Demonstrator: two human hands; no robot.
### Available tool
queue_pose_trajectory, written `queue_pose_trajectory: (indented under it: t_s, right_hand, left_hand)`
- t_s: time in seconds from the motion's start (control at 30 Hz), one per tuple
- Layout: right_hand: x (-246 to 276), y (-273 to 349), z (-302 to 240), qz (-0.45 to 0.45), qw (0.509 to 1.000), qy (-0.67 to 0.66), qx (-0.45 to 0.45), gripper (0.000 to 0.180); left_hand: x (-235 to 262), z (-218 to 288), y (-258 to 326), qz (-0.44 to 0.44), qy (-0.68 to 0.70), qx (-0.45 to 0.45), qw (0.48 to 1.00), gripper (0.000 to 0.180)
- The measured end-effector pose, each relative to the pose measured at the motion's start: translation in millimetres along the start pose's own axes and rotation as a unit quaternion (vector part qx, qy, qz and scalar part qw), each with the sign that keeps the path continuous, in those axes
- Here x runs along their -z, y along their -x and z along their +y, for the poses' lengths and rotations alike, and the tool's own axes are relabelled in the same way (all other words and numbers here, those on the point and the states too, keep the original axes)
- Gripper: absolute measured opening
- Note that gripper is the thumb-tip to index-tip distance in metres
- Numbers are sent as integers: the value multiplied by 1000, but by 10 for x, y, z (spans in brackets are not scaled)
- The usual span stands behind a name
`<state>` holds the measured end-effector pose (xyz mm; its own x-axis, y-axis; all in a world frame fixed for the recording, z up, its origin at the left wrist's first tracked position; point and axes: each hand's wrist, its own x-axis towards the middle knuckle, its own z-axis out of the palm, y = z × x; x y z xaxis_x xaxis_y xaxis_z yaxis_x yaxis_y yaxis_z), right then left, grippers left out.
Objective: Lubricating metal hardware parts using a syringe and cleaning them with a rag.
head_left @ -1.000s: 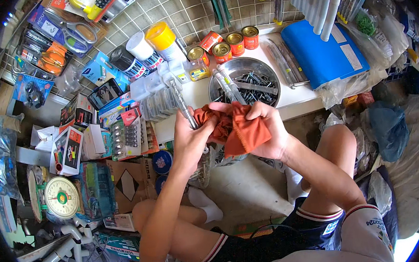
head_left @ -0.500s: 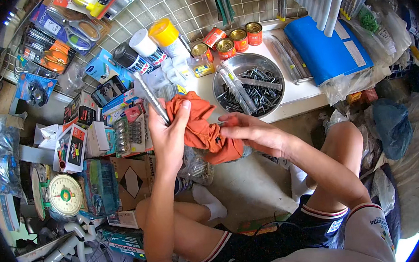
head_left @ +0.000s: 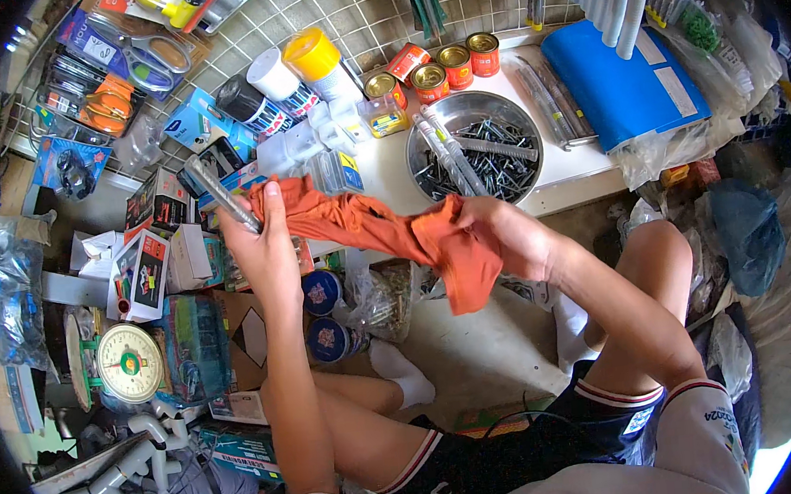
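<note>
An orange cloth (head_left: 370, 219) is stretched between my two hands, creased along its length with its right end hanging down. My left hand (head_left: 267, 243) pinches the cloth's left end under the thumb. The same hand also holds a slim clear tube (head_left: 220, 194) with something silvery in it, tilted up to the left. My right hand (head_left: 514, 238) is closed on the cloth's other end, its fingertips partly hidden in the folds. Just beyond the cloth stands a round metal bowl (head_left: 538, 163) of dark screws or nails, with similar clear tubes (head_left: 449, 155) lying across it.
Several small orange tins (head_left: 430, 81) and spray cans (head_left: 314, 58) line the back of the white shelf (head_left: 584, 165). A blue folder (head_left: 619, 81) lies right of the bowl. Boxes (head_left: 142, 272) and a dial scale (head_left: 130, 361) crowd the left. Plastic bags (head_left: 743, 234) hang at right.
The bunched cloth is now pulled out lengthwise. My left hand has moved left with the tube. My right hand, loosely beside the cloth before, now grips its end farther right.
</note>
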<state>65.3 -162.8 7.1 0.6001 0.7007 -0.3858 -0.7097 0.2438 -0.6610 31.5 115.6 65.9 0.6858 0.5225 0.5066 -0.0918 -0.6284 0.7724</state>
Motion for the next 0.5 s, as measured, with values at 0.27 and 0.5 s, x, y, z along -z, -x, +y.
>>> queue_pose_trajectory:
  t_s: [0.27, 0.5]
  right_hand:
    - [-152, 173, -195, 29, 997, 33, 67, 43]
    - [-21, 90, -153, 70, 992, 44, 98, 37]
  left_hand:
    - [122, 167, -27, -133, 442, 284, 841, 35]
    - [255, -350, -95, -240, 678, 182, 670, 29]
